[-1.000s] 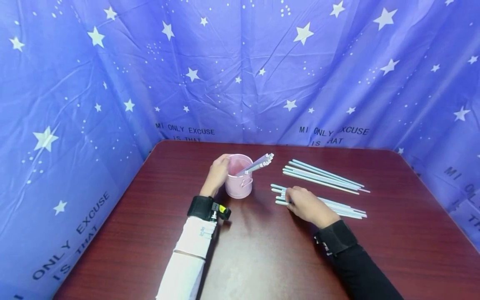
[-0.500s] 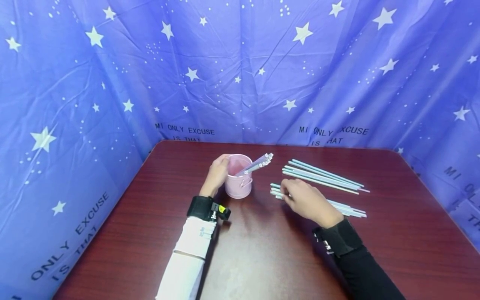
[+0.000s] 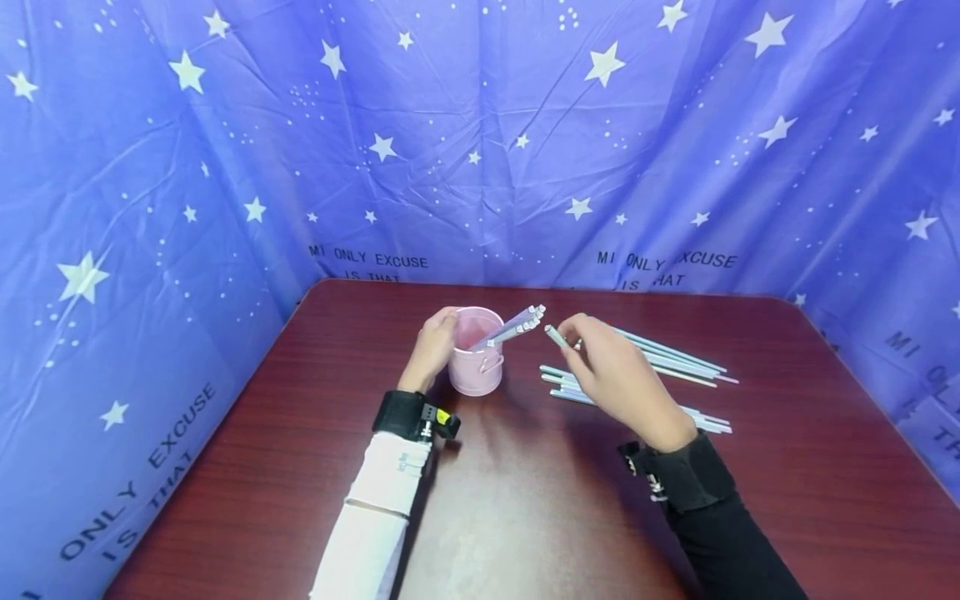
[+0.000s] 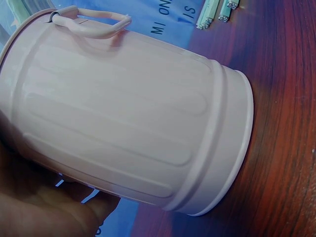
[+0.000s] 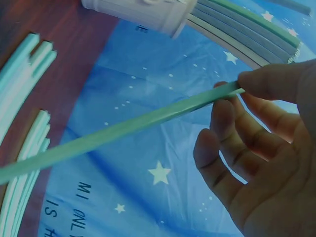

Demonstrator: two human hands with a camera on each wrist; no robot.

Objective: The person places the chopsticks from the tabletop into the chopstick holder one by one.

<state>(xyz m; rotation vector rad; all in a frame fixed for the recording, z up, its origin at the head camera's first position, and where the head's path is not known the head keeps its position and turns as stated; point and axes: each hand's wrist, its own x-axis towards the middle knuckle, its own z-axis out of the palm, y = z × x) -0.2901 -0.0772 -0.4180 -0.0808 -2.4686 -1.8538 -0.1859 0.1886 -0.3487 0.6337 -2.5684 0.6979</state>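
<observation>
A pink pail (image 3: pixel 476 371) with ribbed sides and a small side handle stands on the table. My left hand (image 3: pixel 435 346) grips it by the rim on its left side. Several thin sticks (image 3: pixel 517 325) lean out of the pail to the right, white ends up. To the right, my right hand (image 3: pixel 622 379) is raised above the table and pinches one pale green stick (image 5: pixel 123 129) near its end, between thumb and fingers. In the right wrist view the stick runs long and straight across the picture. The pail's ribbed wall (image 4: pixel 113 113) fills much of the left wrist view.
Two loose bundles of pale sticks lie right of the pail: a farther bundle (image 3: pixel 675 358) and a nearer bundle (image 3: pixel 566 387), both partly behind the right hand. The dark red table (image 3: pixel 465 500) meets a blue star-patterned curtain (image 3: pixel 480 208) behind and at the sides.
My right hand has risen from the nearer bundle and moved away from me, lifting one stick. The left hand and the pail have stayed put.
</observation>
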